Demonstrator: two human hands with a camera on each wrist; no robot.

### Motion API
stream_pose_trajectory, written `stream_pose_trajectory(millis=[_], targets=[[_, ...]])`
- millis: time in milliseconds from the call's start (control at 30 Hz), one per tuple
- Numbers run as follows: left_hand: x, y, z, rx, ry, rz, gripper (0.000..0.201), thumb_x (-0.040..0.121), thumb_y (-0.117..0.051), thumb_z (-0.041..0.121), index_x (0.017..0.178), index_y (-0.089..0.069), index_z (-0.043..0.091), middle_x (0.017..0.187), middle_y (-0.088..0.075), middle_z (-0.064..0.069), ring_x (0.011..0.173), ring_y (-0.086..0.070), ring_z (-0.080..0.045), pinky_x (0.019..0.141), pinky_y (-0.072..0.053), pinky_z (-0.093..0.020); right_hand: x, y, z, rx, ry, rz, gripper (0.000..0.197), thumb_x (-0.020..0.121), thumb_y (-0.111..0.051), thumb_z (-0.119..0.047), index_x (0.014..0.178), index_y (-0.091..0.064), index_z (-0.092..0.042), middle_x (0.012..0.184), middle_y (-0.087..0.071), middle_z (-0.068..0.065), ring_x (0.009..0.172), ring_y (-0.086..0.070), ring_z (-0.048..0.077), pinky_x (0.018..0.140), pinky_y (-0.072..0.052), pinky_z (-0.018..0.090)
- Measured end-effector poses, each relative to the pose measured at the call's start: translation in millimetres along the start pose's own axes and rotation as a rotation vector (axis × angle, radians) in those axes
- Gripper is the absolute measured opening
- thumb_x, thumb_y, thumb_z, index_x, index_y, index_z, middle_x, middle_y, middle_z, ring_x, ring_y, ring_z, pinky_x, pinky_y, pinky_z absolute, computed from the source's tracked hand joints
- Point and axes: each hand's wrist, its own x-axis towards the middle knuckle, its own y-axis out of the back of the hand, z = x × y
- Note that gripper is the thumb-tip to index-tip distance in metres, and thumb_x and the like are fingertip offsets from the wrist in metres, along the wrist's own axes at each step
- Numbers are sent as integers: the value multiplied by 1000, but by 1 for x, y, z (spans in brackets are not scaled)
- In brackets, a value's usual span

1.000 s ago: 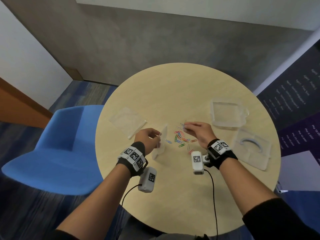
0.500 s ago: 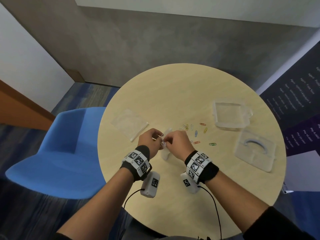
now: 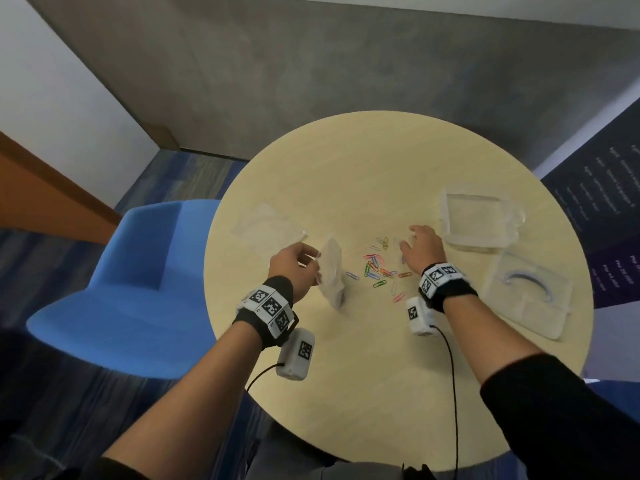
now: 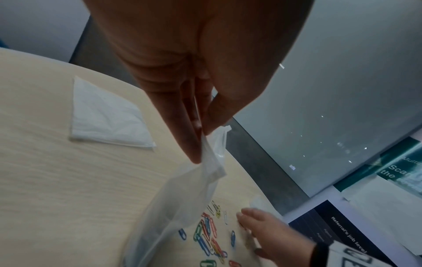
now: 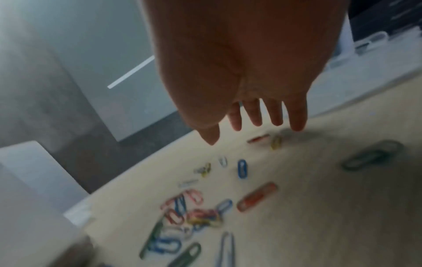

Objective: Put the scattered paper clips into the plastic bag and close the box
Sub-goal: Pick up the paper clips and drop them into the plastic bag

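Several coloured paper clips point(image 3: 378, 268) point(image 4: 209, 233) point(image 5: 198, 213) lie scattered in the middle of the round table point(image 3: 381, 375). My left hand point(image 3: 294, 268) point(image 4: 196, 126) pinches the top edge of a small clear plastic bag point(image 3: 330, 271) point(image 4: 178, 209), which hangs upright with its bottom on the table, left of the clips. My right hand point(image 3: 420, 245) point(image 5: 251, 122) hovers over the far right of the clips with fingers spread and straight, holding nothing. The clear box point(image 3: 478, 220) stands open at the back right, its lid point(image 3: 526, 292) lying nearer.
A second flat clear bag point(image 3: 268, 228) point(image 4: 107, 119) lies on the table at the left. A blue chair point(image 3: 114, 289) stands left of the table. A dark poster wall point(image 3: 602, 216) is on the right.
My right hand left the bag's mouth and moved right, back over the clips, with fingers now spread. The left hand keeps holding the bag upright.
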Motion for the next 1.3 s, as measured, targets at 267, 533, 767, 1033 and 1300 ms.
stream_pose_trajectory(millis=[267, 533, 767, 1033, 1300], targets=[[-10, 7, -8, -12, 8, 13, 16, 90, -59, 1, 100, -68, 10, 84, -67, -4, 63, -70, -17, 75, -64, -42, -19, -50, -25, -307, 317, -182, 62, 92, -46, -37, 148, -32, -14, 159, -18, 15, 144, -19, 37, 117, -22, 45], [-15, 2, -6, -31, 19, -1, 15, 89, -61, 3, 97, -68, 14, 88, -69, -8, 73, -72, -25, 76, -63, -45, -56, -61, -22, -512, 563, -109, 40, 92, -41, 3, 131, -48, -4, 138, -45, 15, 126, -43, 31, 97, -46, 38], [-22, 1, -5, -16, 22, -24, 17, 88, -61, 3, 92, -69, 17, 89, -70, -8, 73, -73, -23, 76, -63, -45, -35, -39, -12, -397, 528, -108, 22, 88, -52, 0, 96, -72, -4, 97, -68, 12, 92, -63, 29, 81, -53, 35], [-23, -4, 4, -30, 21, -32, 18, 86, -60, 2, 88, -68, 18, 85, -69, -6, 71, -71, -24, 76, -63, -47, -21, -3, 14, 599, -179, 26, 19, 75, -80, -12, 94, -78, -9, 94, -76, 7, 82, -73, 18, 80, -57, 26], [-22, -16, 12, -11, 0, -67, 16, 89, -60, 5, 89, -67, 20, 82, -68, -1, 73, -71, -23, 78, -63, -46, -51, 36, -22, 1794, -373, -181, 13, 86, -61, 8, 98, -66, 3, 89, -70, 15, 74, -72, 17, 71, -60, 21]])
